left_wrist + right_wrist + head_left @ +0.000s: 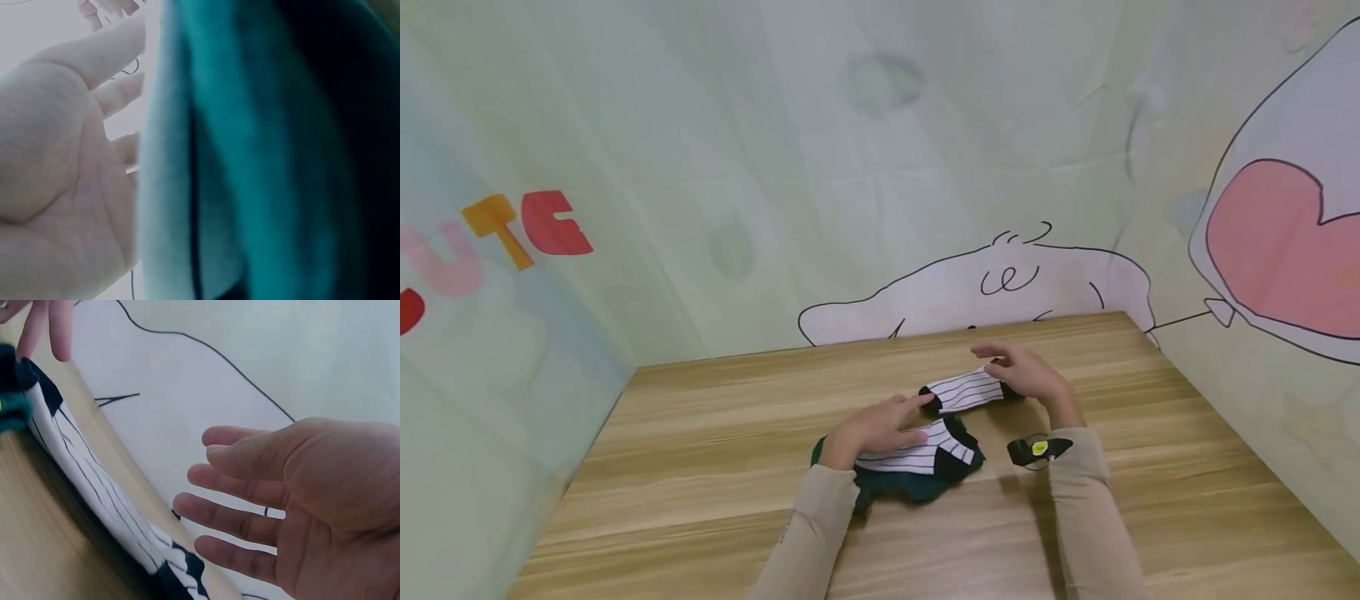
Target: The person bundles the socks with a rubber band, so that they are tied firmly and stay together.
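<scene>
Two white socks with thin black stripes and black ends lie on the wooden table. The nearer sock rests on a dark green cloth item. My left hand lies over this sock, thumb along it and fingers extended toward the far sock. In the left wrist view, the green cloth fills the right side, blurred and hiding the fingertips. My right hand hovers at the right end of the far sock, its fingers loosely extended and holding nothing, as the right wrist view also shows.
The wood-grain table meets a pale printed curtain at the back and sides. A small black device with a yellow label sits by the right sleeve cuff.
</scene>
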The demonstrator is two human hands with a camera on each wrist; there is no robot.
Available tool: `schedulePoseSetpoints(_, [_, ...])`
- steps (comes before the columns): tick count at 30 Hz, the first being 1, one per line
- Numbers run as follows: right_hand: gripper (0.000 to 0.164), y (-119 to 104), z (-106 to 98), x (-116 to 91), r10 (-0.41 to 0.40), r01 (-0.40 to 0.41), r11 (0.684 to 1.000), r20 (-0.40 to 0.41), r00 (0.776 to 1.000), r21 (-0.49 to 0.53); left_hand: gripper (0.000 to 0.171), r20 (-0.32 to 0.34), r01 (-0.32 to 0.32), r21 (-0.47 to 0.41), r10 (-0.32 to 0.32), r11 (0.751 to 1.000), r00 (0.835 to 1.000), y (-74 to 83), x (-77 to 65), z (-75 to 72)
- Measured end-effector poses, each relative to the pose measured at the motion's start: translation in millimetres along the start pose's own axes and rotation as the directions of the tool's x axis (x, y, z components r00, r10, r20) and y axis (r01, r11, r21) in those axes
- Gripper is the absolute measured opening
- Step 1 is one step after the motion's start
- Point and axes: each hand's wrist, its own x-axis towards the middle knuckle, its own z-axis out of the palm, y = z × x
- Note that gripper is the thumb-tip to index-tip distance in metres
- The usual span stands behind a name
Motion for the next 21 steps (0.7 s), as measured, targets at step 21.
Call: schedulePoseSetpoints(21, [0.034,29.6,-7.0,-6.5,0.296,-0.293,0.953,-0.03,0.955,0.073,0.062,-0.006,0.014,0.061,-0.014,0.998,1.0,5.6,4.5,6.0])
